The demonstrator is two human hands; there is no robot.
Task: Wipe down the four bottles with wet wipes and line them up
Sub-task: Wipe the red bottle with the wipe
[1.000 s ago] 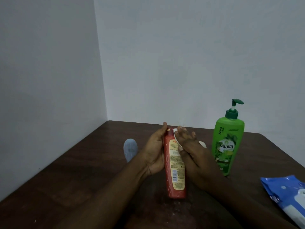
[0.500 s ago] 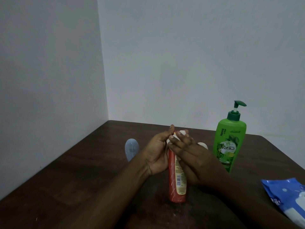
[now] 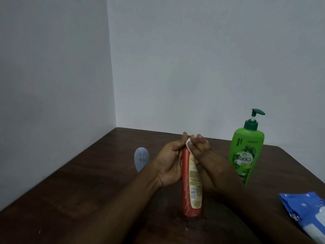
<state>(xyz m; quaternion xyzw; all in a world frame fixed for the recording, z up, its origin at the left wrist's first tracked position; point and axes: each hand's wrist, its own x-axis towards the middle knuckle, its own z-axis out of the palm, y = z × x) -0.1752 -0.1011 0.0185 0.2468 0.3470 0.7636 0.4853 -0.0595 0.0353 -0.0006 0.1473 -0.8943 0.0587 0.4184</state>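
Noted blue wipes pack (image 3: pixel 306 212) near right edge, then red bottle (image 3: pixel 191 191) upright mid-table, small print unreadable, left hand (image 3: pixel 168 164) curled round its side, right hand (image 3: pixel 202 154) wrapping white wipe (image 3: pixel 188 144) over its top, and beyond, green "Vatika" Henna pump bottle (image 3: pixel 246 152) and pale blue bottle (image 3: pixel 141 158).

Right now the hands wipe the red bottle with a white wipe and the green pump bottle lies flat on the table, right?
No. The head view shows the green pump bottle standing upright on the table, not flat. The rest holds: the left hand holds the red bottle, the right hand presses a white wipe to it.
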